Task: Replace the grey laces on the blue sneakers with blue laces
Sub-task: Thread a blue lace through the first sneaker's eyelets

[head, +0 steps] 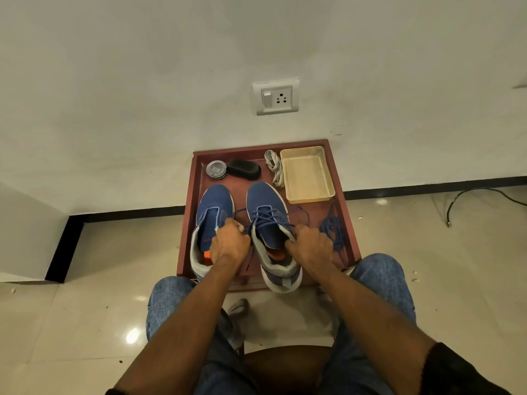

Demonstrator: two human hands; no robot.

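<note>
- Table, low, dark red wood with a raised lip, carries everything; I sit over it with my knees at its near edge.
- Right sneaker sits mid-table, heel toward me and hanging over the near edge. Blue lace already crosses its eyelets. Light, I judge, with a soft knit upper that will buckle if squeezed; the stiffer grey heel collar is the place to steady it.
- Left sneaker stands just beside it, no lace visible in its eyelets, tongue open. Same soft build by the look; hold at the collar or sole when threading.
- Tray, pale plastic, far right corner, nothing in it that I can make out.
- My left hand is curled tight between the two shoes, gripping one lace end, I think; the pinch itself is hidden.
- My right hand is curled at the right shoe's collar, apparently pulling the other end; fingers hidden too.
- Spare blue lace lies heaped just right of my right hand. Limp, thin, prone to tangle; best taken by its stiff tip.
- Grey laces lie bunched at the far side, beside the tray. Flat, floppy, already out.
- Brush and round tin sit far left, touching or nearly so.
</note>
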